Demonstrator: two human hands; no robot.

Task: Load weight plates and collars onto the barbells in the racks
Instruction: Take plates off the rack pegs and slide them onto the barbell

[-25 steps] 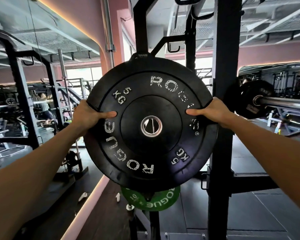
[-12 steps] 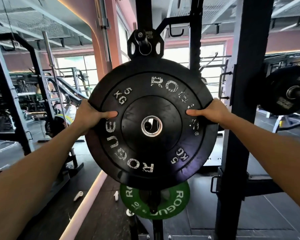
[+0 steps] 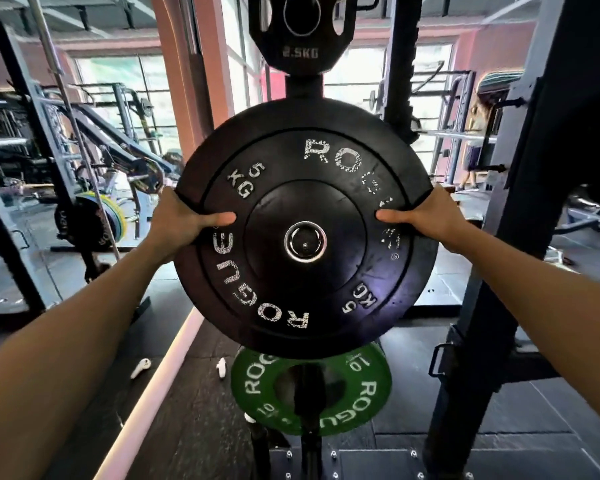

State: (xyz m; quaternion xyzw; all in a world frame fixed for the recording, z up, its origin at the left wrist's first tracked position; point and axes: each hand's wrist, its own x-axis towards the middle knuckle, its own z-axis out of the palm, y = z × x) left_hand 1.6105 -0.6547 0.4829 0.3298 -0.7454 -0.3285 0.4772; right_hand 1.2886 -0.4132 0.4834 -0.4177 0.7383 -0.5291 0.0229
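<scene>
A black 5 kg Rogue bumper plate (image 3: 305, 292) fills the middle of the view, face toward me. My left hand (image 3: 177, 221) grips its left rim, thumb flat across the face. My right hand (image 3: 430, 220) grips the right rim the same way. A round metal peg end shows inside the plate's centre hole (image 3: 305, 242). Above it a small black 2.5 kg plate (image 3: 300, 32) hangs on the storage post. Below it a green 10 kg plate (image 3: 310, 389) sits on a lower peg.
A black rack upright (image 3: 499, 271) stands close at the right. Other racks and a loaded barbell with coloured plates (image 3: 94, 223) stand at the left. Two small white objects (image 3: 140, 368) lie on the dark floor. A person stands far right by the windows.
The storage post has come closer and the view has tilted down. The plate's centre hole now lines up with a metal peg end; earlier the background showed through it.
</scene>
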